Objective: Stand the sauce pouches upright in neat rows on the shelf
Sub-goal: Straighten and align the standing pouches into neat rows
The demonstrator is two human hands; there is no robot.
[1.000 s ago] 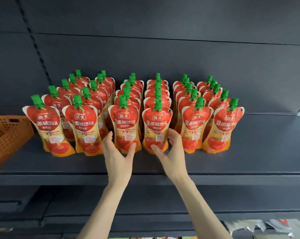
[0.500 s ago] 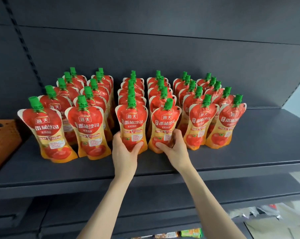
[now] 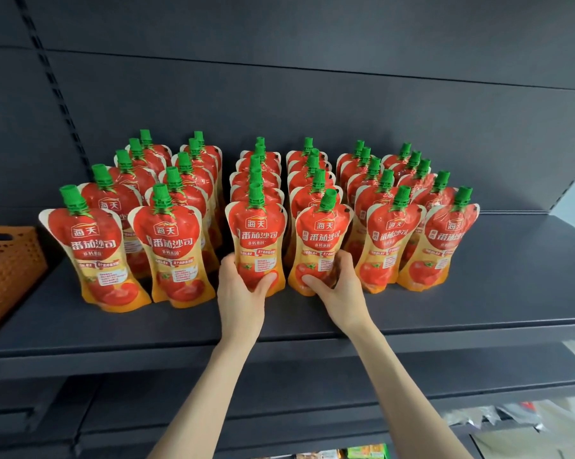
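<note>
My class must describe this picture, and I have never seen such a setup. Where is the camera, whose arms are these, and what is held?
No machine here: the camera sits on a person's head, so both bare arms are theirs. A dark shelf carries red sauce pouches with green caps in six rows. Counting from the left, the left hand grips the third row's front pouch, upright. The right hand grips the fourth row's front pouch, leaning slightly right. An orange basket sits at the left.

Bright, even light from the front, soft shadows, slight overall softness, wide-angle bending at the edges.
</note>
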